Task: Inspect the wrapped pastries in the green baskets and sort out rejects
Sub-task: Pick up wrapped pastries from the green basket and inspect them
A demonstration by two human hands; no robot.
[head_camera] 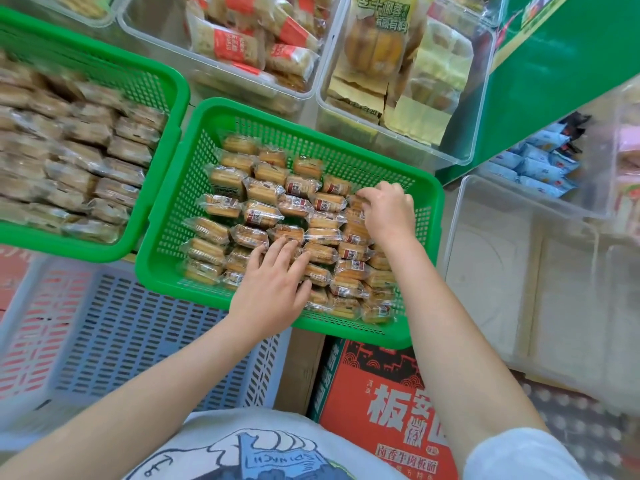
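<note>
A green basket in the middle holds several clear-wrapped golden pastries lying in rough rows. My left hand lies flat on the pastries near the basket's front, fingers straight and spread. My right hand is over the right side of the pile, fingers curled down and pinching a wrapped pastry at its edge. A second green basket at the left is filled with more wrapped pastries, blurred.
Clear bins of other packaged snacks stand behind the baskets, with a green shelf panel at right. A grey-blue crate lies at lower left, a red carton below the basket, and a clear bin at right.
</note>
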